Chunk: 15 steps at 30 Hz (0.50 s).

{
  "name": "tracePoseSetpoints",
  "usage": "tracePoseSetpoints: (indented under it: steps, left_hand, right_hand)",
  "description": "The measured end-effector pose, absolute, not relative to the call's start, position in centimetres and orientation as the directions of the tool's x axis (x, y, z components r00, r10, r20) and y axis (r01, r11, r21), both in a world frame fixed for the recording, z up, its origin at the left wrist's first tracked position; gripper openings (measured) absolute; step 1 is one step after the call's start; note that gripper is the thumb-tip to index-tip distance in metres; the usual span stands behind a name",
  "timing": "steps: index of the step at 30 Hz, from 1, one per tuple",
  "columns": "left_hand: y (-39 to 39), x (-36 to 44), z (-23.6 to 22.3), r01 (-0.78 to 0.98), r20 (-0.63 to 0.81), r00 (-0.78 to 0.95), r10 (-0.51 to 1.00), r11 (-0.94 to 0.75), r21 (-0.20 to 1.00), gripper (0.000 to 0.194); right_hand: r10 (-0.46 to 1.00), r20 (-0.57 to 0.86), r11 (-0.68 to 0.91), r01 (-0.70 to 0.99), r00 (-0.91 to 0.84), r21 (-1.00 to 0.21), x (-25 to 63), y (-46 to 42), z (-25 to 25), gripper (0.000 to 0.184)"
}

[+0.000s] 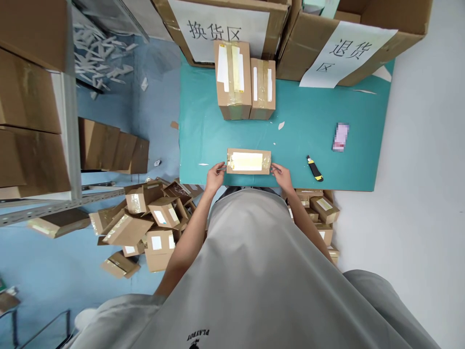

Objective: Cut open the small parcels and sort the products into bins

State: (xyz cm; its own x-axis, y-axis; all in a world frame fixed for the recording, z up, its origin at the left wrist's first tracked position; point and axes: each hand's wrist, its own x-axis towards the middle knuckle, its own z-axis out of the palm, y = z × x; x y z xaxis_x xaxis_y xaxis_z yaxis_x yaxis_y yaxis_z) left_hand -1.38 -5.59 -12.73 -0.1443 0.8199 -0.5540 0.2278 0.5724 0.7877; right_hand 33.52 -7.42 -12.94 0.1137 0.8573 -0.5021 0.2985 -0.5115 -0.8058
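A small cardboard box (248, 169) with a white label and clear tape lies near the front edge of the teal table, in front of my body. My left hand (216, 175) is at its left end, thumb and fingertips closed on the corner there. At the opposite end, my right hand (281, 176) has its fingertips against the right side. To the right of the box lies a black and yellow utility knife (315, 168). Two taped boxes, a taller one (233, 80) and a narrower one (262, 89), stand behind it.
Two big open cartons with paper signs, one on the left (221, 29) and one on the right (348, 48), stand along the back of the table (301, 116). A blurred pink item (340, 137) lies at right. Discarded boxes (160, 213) pile up on the floor beside a shelf (69, 140).
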Motion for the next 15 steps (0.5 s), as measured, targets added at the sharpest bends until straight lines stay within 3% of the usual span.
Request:
tracePoseSetpoints:
  steps: [9,15]
  left_hand:
    - [-6.5,-0.7,-14.8,0.229,-0.599,-0.069,0.798,0.597,0.769,0.074]
    - [-5.8,-0.3,-14.4,0.253,-0.572,-0.067,0.818,0.568,0.783,0.066]
  right_hand:
    - [0.798,-0.601,-0.582,0.319,0.047,-0.748,32.8,-8.7,-14.4,0.064]
    - [0.823,-0.567,-0.544,0.291,0.005,-0.787,31.7,-8.4,-13.9,0.05]
